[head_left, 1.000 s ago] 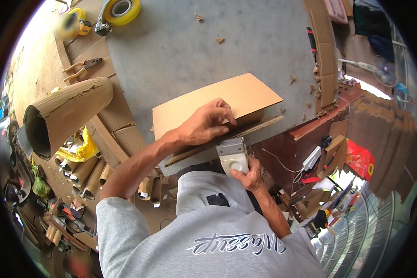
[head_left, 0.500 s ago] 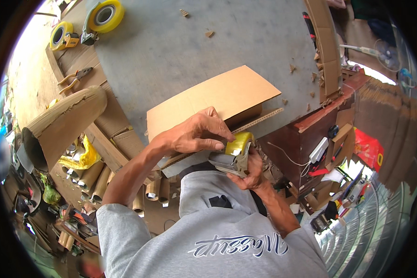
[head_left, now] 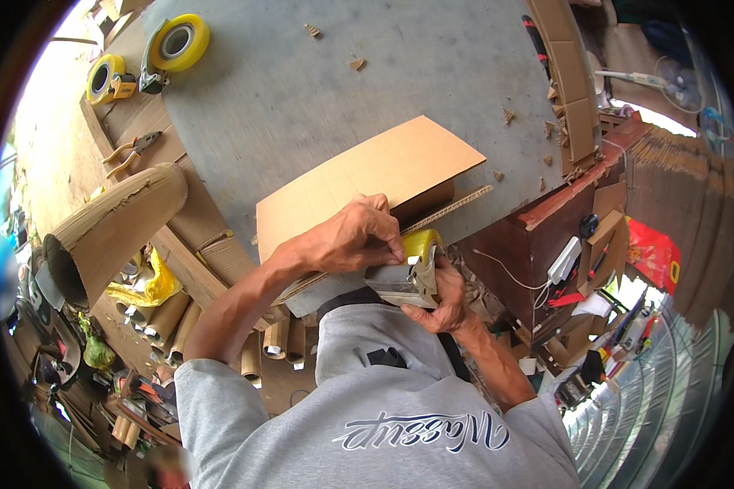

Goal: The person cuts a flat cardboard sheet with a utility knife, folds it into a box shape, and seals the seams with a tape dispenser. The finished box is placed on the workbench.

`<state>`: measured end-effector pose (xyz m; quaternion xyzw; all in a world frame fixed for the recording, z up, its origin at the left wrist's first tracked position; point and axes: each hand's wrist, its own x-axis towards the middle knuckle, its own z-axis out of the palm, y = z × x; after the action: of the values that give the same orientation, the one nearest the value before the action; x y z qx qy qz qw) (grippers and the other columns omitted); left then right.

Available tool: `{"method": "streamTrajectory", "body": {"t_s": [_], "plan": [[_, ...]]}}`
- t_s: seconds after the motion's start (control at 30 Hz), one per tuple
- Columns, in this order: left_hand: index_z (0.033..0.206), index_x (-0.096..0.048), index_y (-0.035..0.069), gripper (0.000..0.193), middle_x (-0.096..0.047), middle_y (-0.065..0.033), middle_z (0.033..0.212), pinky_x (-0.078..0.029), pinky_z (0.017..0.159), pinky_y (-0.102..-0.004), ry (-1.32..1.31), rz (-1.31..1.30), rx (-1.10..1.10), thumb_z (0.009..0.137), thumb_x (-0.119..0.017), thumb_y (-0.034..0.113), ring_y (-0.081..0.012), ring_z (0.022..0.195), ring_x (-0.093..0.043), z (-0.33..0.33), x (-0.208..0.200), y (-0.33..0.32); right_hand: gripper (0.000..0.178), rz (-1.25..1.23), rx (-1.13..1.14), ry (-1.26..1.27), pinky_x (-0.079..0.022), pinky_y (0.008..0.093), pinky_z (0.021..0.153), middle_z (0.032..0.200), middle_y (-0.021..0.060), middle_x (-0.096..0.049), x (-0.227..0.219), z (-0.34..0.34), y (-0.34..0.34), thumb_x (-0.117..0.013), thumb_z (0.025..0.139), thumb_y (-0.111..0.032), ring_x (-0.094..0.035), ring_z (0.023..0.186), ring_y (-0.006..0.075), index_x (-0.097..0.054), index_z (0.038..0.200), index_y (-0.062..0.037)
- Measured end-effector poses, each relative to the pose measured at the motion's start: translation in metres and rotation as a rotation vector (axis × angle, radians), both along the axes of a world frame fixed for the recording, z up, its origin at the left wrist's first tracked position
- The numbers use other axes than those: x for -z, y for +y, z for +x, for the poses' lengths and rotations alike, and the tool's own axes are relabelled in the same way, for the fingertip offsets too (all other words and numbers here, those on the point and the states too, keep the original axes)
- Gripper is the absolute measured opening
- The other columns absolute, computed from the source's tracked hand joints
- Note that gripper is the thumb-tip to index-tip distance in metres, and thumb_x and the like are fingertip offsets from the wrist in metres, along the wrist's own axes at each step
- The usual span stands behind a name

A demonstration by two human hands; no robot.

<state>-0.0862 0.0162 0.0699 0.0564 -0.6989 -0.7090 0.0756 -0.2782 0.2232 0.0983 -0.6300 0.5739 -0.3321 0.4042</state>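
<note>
Looking down at the bench [head_left: 277, 106], we find both hands near the middle of the frame, at the near edge of a folded cardboard piece [head_left: 375, 171]. Our right hand [head_left: 442, 301] grips a tape dispenser [head_left: 395, 285] just below the cardboard, with the thumb low on its side and the fingers behind it. Its yellow tape roll [head_left: 421, 241] faces up beside our left hand [head_left: 355, 236]. The fingers of that left hand are curled, with the tips drawn together at the roll's edge; we cannot tell whether they pinch the tape itself. The left wrist crosses in front of the cardboard, whose upper panel slants up toward the right over a dark gap and a lower layer with a corrugated edge.

In the upper left of the frame we see another dispenser with a yellow roll [head_left: 195, 50], and a second yellow roll [head_left: 115, 67] just beside it. Below them lie pliers [head_left: 134, 152] with light handles, then a big curved cardboard tube [head_left: 126, 224], a yellow bag [head_left: 151, 279] and several narrower tubes [head_left: 167, 316]. Small cardboard scraps [head_left: 356, 64] dot the bench, and a red and black tool [head_left: 536, 41] lies along a cardboard strip [head_left: 571, 90] at upper right. A red bag [head_left: 652, 253] sits at the right of the frame.
</note>
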Motion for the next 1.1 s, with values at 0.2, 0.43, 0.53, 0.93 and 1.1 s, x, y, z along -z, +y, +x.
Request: {"method": "streamTrajectory", "body": {"t_s": [0.2,0.43,0.53,0.93,1.1], "plan": [[0.113,-0.078,0.009,0.029,-0.076,-0.0067,0.096,-0.044,0.080,-0.0369,-0.070,0.053,-0.129,0.084,-0.075,0.004,-0.0228,0.086,-0.054,-0.003,-0.014,0.005,0.049,-0.005,-0.010,0.020,-0.050,0.0505,0.100,0.109,0.0188,-0.073,-0.001,-0.001,-0.002,-0.080,0.081,-0.031,-0.069,0.103,0.0421,-0.070,0.114,0.0034],[0.106,-0.081,0.009,0.026,-0.075,-0.0073,0.090,-0.044,0.078,-0.0368,-0.082,-0.011,-0.024,0.081,-0.079,0.004,-0.0232,0.083,-0.052,-0.004,-0.007,0.000,0.050,0.046,-0.003,0.023,-0.052,0.0484,0.094,0.105,0.0182,-0.073,-0.005,-0.003,-0.004,-0.080,0.081,-0.032,-0.068,0.096,0.0432,-0.070,0.114,0.0038],[0.100,-0.082,0.009,0.020,-0.073,-0.0070,0.084,-0.045,0.075,-0.0365,-0.101,0.006,-0.068,0.080,-0.081,0.004,-0.0227,0.081,-0.052,-0.005,-0.007,0.003,0.048,0.014,-0.025,0.036,-0.052,0.0474,0.091,0.101,0.0180,-0.072,-0.005,-0.002,-0.008,-0.080,0.081,-0.032,-0.067,0.094,0.0415,-0.070,0.112,0.0032],[0.087,-0.077,0.003,0.006,-0.072,-0.0032,0.083,-0.047,0.079,-0.0315,-0.168,0.345,-0.155,0.083,-0.076,0.007,-0.0140,0.083,-0.056,-0.001,-0.005,0.001,0.045,0.069,0.005,0.051,-0.052,0.0459,0.087,0.093,0.0172,-0.070,-0.001,-0.004,-0.005,-0.081,0.080,-0.032,-0.066,0.087,0.0385,-0.069,0.107,0.0025],[0.094,-0.074,-0.001,0.012,-0.072,-0.0084,0.084,-0.054,0.080,-0.0319,-0.255,0.423,-0.169,0.084,-0.070,0.004,-0.0157,0.083,-0.065,-0.007,-0.008,-0.002,0.047,0.265,0.045,0.012,-0.053,0.0422,0.082,0.093,0.0177,-0.071,-0.014,-0.008,-0.006,-0.080,0.081,-0.035,-0.067,0.086,0.0356,-0.069,0.107,0.0033]]}}
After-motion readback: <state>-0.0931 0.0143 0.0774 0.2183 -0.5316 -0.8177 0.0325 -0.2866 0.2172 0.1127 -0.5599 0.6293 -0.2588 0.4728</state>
